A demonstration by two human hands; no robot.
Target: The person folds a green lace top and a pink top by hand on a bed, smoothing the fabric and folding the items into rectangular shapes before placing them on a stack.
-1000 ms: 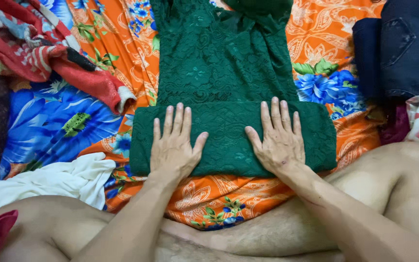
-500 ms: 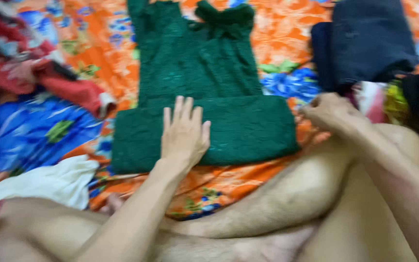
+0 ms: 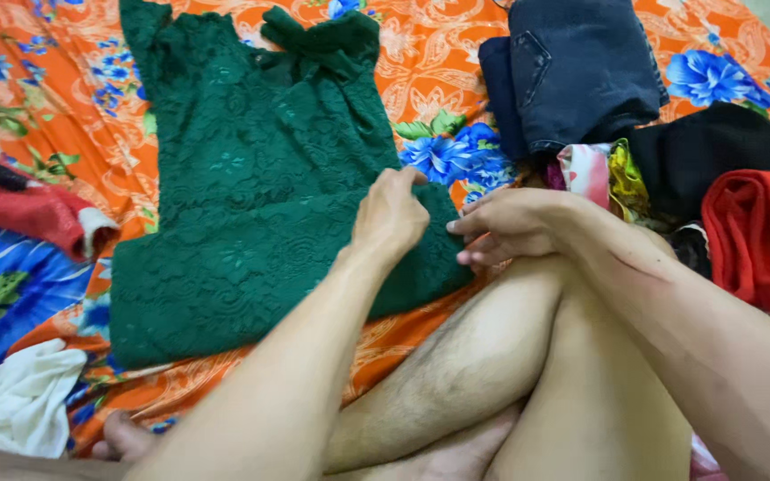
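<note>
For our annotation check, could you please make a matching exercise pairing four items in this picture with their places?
Things:
1. green lace garment
2. dark denim garment
3. red cloth
4. white cloth

Places:
A. bottom left corner
B. right edge, beside a black cloth
C. top, right of centre
D. centre, under the left hand and the right hand

Pairs: 1-D, 2-C, 3-B, 4-A

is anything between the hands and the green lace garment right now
Nothing visible. The left hand already rests on the right edge of the green lace garment, and the right hand touches that same edge from the side. The clothes pile lies farther right, apart.
</note>
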